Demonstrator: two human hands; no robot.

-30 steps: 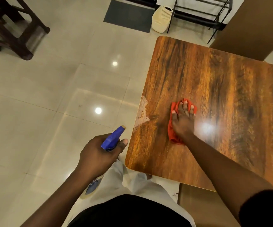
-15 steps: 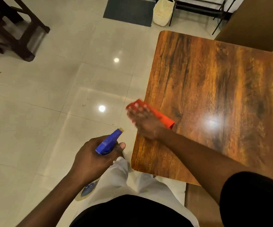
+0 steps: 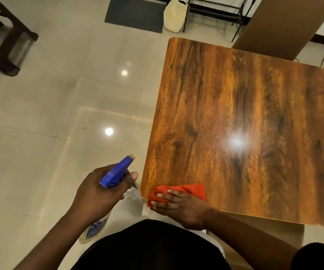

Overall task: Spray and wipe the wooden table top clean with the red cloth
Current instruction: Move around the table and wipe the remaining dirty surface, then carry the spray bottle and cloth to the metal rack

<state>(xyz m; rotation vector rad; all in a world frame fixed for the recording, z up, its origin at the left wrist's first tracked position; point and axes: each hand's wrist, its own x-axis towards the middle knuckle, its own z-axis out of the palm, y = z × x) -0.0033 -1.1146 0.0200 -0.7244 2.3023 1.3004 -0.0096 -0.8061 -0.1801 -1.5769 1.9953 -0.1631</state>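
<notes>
The wooden table top [image 3: 244,117] fills the right half of the view, glossy with dark grain. My right hand [image 3: 178,207] lies flat on the red cloth [image 3: 188,190], pressing it onto the table's near left corner, fingers pointing left. My left hand [image 3: 98,191] hovers over the floor left of the table, closed around a spray bottle [image 3: 116,172] with a blue trigger head; the nozzle points up and right toward the table.
Shiny cream floor tiles [image 3: 59,117] spread to the left. A dark wooden stool [image 3: 3,41] stands at the far left, a grey mat [image 3: 135,14] and cream basket [image 3: 173,15] at the top. A brown board [image 3: 281,24] leans beyond the table.
My right hand swept the red cloth from the table's middle left to the left edge, then down to the near left corner. The left hand with the bottle stayed put.
</notes>
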